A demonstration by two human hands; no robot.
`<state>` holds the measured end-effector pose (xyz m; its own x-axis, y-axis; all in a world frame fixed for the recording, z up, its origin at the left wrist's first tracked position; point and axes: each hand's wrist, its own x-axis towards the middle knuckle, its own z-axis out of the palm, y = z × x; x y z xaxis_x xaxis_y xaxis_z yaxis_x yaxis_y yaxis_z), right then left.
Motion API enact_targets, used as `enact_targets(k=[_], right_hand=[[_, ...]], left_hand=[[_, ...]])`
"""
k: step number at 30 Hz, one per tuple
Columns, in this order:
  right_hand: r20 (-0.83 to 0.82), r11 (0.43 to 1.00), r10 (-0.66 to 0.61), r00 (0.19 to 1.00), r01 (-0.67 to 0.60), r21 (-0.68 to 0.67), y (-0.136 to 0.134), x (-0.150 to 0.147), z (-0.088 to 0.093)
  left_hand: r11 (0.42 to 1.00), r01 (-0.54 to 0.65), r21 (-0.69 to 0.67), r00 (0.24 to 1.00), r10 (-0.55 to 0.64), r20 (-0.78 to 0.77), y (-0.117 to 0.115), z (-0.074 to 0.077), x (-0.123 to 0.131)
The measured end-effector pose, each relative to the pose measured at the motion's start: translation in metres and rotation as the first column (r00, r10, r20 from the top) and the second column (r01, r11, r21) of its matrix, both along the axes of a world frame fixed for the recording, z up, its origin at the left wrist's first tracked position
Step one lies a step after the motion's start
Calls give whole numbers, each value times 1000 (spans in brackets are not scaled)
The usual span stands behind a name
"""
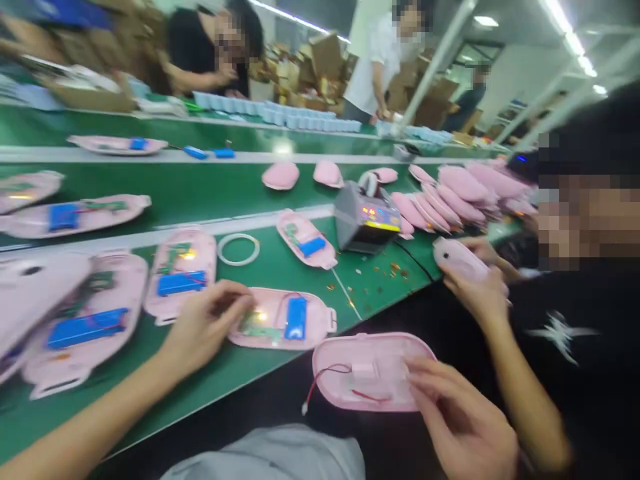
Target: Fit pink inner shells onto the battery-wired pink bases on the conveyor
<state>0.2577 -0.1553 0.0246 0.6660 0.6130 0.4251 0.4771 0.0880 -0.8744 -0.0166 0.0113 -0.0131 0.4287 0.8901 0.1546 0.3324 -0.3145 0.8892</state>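
Observation:
A pink shell half (320,323) with a blue battery (296,318) and a green circuit board lies on the green bench. At its left end my left hand (210,320) has its thumb and fingers closed on the rim. Past the bench's front edge, my right hand (465,420) grips another pink shell half (375,393) by its right end. That one is held inside up, with a red and black wire and a small white plug (305,408) hanging from its left side.
More pink shells with blue batteries (183,283) line the left of the bench. A white ring (239,249), a grey device (367,220) and a shell pile (465,193) lie beyond. A co-worker's hands (475,287) hold a shell at right.

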Motion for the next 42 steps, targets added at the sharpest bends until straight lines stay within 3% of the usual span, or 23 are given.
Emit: enact_targets(k=[2, 4, 7, 10, 14, 16, 19, 21, 23, 26, 28, 31, 33, 35, 37, 38, 39, 41, 42], right_hand=[[174, 966, 231, 957, -247, 78, 12, -14, -23], [233, 914, 346, 909, -382, 133, 46, -18, -38], [103, 873, 439, 892, -451, 185, 106, -19, -42], [-95, 873, 485, 869, -474, 120, 141, -14, -41], [-314, 862, 477, 821, -507, -17, 152, -6, -43], [-329, 871, 467, 820, -492, 10, 150, -12, -44], [-318, 876, 478, 819, -472, 102, 144, -34, -42], [-328, 881, 474, 817, -445, 163, 140, -49, -39], [-340, 877, 479, 809, -433, 207, 138, -58, -38], [-349, 859, 511, 786, -460, 224, 139, -62, -40], [-361, 855, 518, 776, -472, 214, 142, -61, -43], [-380, 860, 508, 773, -477, 180, 148, -56, -46], [-362, 846, 524, 771, -518, 124, 152, -52, -42], [-261, 820, 563, 784, -570, 54, 156, -51, -32], [-8, 808, 589, 808, -589, -9, 161, -55, -16], [176, 801, 595, 784, -597, -48, 165, -60, -6], [368, 785, 600, 710, -610, -103, 169, -67, 3], [628, 711, 653, 423, -627, -317, 182, -83, 19], [656, 653, 706, 268, -605, -455, 188, -90, 24]], left_hand=[[996, 25, 80, 999, -29, 42, 0, -3, -1], [982, 31, 188, 995, -47, 83, 0, -4, -3], [949, 4, 315, 991, -47, 128, -4, -5, -6], [928, -129, 349, 980, 66, 187, -10, -7, -8], [875, -185, 448, 976, 108, 190, -11, -7, -9], [837, -194, 512, 979, 129, 160, -10, -6, -7], [771, -317, 552, 947, 284, 148, -8, -3, -3], [772, -362, 522, 931, 325, 165, -8, -3, -2], [821, -366, 439, 929, 297, 220, -7, -3, -1], [895, -363, 260, 903, 269, 335, -7, -7, -2], [921, -379, 94, 846, 304, 438, -6, -10, -3], [950, -251, -185, 767, 312, 560, -3, -13, -3], [954, -143, -263, 763, 276, 585, -1, -13, -3], [957, -123, -262, 775, 257, 578, -1, -12, -4], [960, -147, -240, 786, 260, 560, -3, -11, -4], [960, -155, -233, 794, 261, 549, -4, -10, -4], [960, -161, -229, 801, 262, 538, -5, -10, -3], [960, -160, -231, 804, 262, 533, -7, -10, -1], [959, -157, -238, 799, 265, 540, -8, -10, 0]])
